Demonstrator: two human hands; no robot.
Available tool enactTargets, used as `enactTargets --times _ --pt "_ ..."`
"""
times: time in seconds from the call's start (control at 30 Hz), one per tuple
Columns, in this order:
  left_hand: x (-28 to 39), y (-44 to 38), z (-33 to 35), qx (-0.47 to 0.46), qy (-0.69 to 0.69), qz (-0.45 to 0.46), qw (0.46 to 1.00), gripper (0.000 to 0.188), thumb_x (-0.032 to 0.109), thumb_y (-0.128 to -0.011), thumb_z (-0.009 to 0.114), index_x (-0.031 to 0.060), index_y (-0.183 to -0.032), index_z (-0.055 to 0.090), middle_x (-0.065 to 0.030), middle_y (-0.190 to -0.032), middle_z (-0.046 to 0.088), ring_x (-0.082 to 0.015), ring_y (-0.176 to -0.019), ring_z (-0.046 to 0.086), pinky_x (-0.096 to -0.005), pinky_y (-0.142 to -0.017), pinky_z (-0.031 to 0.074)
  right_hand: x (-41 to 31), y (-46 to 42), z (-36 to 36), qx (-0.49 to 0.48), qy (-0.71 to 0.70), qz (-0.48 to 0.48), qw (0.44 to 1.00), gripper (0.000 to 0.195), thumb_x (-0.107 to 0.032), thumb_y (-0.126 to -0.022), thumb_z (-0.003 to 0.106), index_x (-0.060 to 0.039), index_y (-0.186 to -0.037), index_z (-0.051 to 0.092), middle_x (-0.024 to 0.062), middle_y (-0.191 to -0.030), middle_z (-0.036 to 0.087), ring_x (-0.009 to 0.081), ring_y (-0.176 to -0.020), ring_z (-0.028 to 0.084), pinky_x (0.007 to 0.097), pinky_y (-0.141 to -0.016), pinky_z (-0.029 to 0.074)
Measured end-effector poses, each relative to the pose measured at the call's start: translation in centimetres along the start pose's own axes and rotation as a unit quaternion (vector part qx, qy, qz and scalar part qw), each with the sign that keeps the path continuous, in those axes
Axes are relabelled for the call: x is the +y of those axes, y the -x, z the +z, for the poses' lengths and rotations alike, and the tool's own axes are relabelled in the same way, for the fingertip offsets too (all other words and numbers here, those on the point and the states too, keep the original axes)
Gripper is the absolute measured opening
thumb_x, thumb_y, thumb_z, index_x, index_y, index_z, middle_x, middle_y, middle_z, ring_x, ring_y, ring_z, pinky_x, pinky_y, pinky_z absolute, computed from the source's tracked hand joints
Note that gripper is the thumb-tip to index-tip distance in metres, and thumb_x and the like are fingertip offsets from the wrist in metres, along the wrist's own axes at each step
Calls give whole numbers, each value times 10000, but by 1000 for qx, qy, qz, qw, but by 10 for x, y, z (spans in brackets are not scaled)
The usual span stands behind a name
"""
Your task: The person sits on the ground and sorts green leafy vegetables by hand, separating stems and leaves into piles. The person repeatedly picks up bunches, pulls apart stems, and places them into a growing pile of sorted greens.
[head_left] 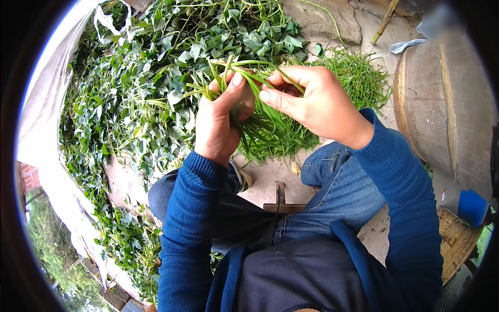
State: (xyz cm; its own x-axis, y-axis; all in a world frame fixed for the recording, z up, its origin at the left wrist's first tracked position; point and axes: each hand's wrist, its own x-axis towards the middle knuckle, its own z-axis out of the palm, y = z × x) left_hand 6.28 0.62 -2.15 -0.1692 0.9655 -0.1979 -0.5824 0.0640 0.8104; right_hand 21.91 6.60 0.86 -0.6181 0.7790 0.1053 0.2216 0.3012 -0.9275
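My left hand [220,124] is closed around a bundle of green leaf stalks [197,90]. Their cut ends stick out past the thumb, and the rest hangs below the fist. At its right, my right hand [315,103] pinches a slender green stalk [255,80] between thumb and fingertips. One more stalk arches over from the bundle to the right hand. Beneath both hands lies a loose heap of thin green stalks [354,80] on the ground. A large pile of leafy green vines [132,93], possibly sweet potato, spreads ahead and to the left.
A wooden barrel-like vessel [423,97] stands at right, with a woven basket [456,241] and a blue container [471,206] nearer me. A flat stone [327,19] and a bamboo stick [385,21] are at the top. White sheeting [52,93] borders the left side.
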Motion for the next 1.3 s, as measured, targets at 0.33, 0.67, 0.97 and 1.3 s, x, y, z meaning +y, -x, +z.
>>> enactTargets --times 0.33,0.67,0.97,1.3 --pt "27 -16 -41 91 156 50 982 181 184 -873 553 26 -960 563 22 -728 510 -64 -597 417 -188 -465 302 5 -8 -33 -207 116 55 970 94 -96 -763 590 -5 -770 562 -4 -635 527 68 -570 436 242 -527 374" --pt "53 -15 -68 65 270 72 958 176 204 -908 497 38 -958 531 -5 -813 545 -71 -594 416 -195 -453 319 -2 -12 -69 -293 28 89 952 83 -52 -750 579 -28 -797 515 -14 -705 538 58 -636 469 220 -589 405" --pt "60 -14 -65 30 350 63 934 161 194 -904 498 47 -956 537 -13 -848 572 -91 -633 470 -212 -471 347 42 -22 -136 -162 -45 150 974 125 -39 -764 613 -32 -873 553 -27 -779 549 48 -708 513 206 -659 439" --pt "54 -1 -24 86 -52 84 991 128 199 -841 597 81 -831 548 -8 -728 564 -60 -602 499 -174 -484 356 35 -40 -83 115 153 53 980 146 -133 -833 607 5 -853 647 42 -685 642 74 -611 595 216 -555 458"
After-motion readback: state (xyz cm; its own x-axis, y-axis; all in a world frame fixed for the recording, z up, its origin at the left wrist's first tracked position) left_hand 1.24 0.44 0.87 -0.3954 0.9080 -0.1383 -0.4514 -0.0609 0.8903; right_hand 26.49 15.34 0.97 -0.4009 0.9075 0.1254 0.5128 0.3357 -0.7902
